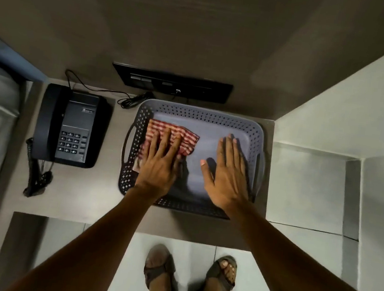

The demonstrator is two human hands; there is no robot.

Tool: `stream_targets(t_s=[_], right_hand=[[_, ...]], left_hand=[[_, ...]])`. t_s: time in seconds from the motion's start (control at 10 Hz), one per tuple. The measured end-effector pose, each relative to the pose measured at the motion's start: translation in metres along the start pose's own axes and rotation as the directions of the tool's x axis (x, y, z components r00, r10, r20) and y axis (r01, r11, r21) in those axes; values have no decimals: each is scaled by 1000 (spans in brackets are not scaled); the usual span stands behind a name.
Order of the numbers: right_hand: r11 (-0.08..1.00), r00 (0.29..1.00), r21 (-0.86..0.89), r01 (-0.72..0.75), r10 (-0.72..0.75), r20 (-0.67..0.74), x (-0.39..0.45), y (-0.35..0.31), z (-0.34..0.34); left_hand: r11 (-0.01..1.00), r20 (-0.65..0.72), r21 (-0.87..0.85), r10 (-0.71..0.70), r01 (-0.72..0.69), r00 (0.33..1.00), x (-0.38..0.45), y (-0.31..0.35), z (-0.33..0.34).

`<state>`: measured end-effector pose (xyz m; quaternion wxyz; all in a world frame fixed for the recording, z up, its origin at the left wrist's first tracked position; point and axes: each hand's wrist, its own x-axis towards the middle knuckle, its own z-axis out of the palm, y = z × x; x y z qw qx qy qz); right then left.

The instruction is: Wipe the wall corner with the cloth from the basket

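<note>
Feet: two sandalled feet (pixel 187 280) on pale floor tiles at the bottom of the view; nearest the camera.
Forearms: both bare, reaching forward and down over the shelf edge into the basket.
Basket: grey perforated plastic basket (pixel 257 138) with side handles, on a grey shelf; shallow, open-topped.
Cloth: red-and-white checked cloth (pixel 164 127), crumpled in the basket's left half; its long axis runs roughly left to right, with a tail trailing down toward the near-left wall.
Left hand: left hand (pixel 159 163) lies on the cloth, fingers spread and flat; open, not yet closed round the fabric.
Right hand: right hand (pixel 227 174) open and flat over the bare right half of the basket floor; holds nothing; clear of the cloth.
Key relation: the cloth sits directly under the left fingers, so the left hand is the nearer one; curling those fingers would likely gather it.
Wall corner: white walls (pixel 335 114) meet to the right of the shelf.
Other: black desk telephone (pixel 72 126) left of the basket; dark switch panel (pixel 172 83) behind.
</note>
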<state>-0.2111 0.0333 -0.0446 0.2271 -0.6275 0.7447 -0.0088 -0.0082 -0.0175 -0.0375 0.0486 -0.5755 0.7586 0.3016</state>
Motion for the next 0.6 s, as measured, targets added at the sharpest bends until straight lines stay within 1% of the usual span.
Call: stream_targets(t_s=[0.1, 0.2, 0.3, 0.4, 0.5, 0.6], right_hand=[[999, 999, -51, 5, -6, -34, 15, 3, 20], [992, 993, -124, 7, -22, -120, 21, 10, 35], [991, 986, -129, 23, -43, -158, 21, 13, 42], [997, 992, -79, 4, -13, -122, 18, 8, 32], [998, 986, 57, 21, -11, -166, 2, -5, 18], [971, 955, 221, 93, -25, -294, -25, -25, -5]], left_hand=[[998, 21, 70, -6, 5, 1000, 8, -9, 15], [996, -19, 93, 1, 1, 1000, 11, -10, 20], [993, -8, 121, -7, 8, 1000, 10, -8, 20], [996, 36, 87, -13, 10, 999, 8, -2, 11], [998, -23, -20, 57, -57, 998, -2, 0, -4], [987, -139, -105, 105, -120, 985, -19, 13, -28]])
